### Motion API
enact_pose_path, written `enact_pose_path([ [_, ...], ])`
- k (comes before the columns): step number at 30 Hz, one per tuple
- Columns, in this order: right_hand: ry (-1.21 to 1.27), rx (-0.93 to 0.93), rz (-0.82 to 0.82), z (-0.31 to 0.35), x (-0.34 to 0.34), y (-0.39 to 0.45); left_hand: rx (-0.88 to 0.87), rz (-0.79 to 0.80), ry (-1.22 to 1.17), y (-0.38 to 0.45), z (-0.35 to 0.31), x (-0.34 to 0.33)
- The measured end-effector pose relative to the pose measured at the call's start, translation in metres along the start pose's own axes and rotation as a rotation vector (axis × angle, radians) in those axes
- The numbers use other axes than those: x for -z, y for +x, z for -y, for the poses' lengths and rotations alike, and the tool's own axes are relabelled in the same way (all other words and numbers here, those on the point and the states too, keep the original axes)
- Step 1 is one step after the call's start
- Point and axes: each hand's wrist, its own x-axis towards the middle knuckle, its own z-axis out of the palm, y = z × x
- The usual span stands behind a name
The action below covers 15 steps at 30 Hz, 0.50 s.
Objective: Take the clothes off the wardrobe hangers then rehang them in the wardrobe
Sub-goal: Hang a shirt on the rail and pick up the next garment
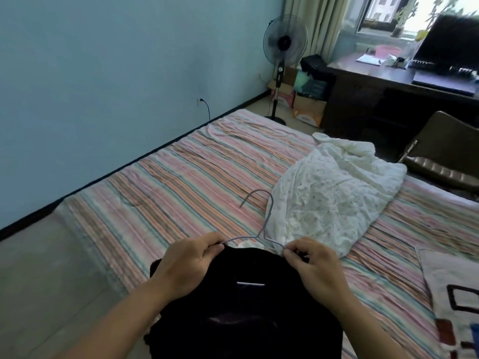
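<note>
A black garment (246, 307) hangs in front of me over the near edge of the striped bed (181, 182). A thin grey wire hanger (267, 218) sticks out of its neck, hook pointing away over the bed. My left hand (189, 263) pinches the garment's left shoulder at the hanger's left arm. My right hand (313, 263) pinches the right shoulder at the hanger's right arm. A white floral garment (331, 198) lies crumpled on the bed just beyond my right hand.
A cloth with dark square patterns (456, 294) lies at the bed's right. A standing fan (283, 47) is by the blue wall. A dark desk (388, 81) with a laptop (451, 50) and a brown chair (445, 156) stand beyond the bed.
</note>
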Motion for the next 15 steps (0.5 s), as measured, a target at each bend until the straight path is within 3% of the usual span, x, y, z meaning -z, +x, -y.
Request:
enact_pose_path([
  [5,0.032,0.088,0.044,0.086,0.000,-0.035,0.011,-0.103,-0.050,-0.071,-0.016,0.067],
  [10,-0.026,0.299,0.090,0.186,0.001,-0.075,0.025,-0.186,-0.071,-0.145,-0.032,0.146],
  [15,-0.074,0.431,0.094,0.289,0.007,-0.113,0.042,-0.258,0.115,-0.231,-0.056,0.233],
])
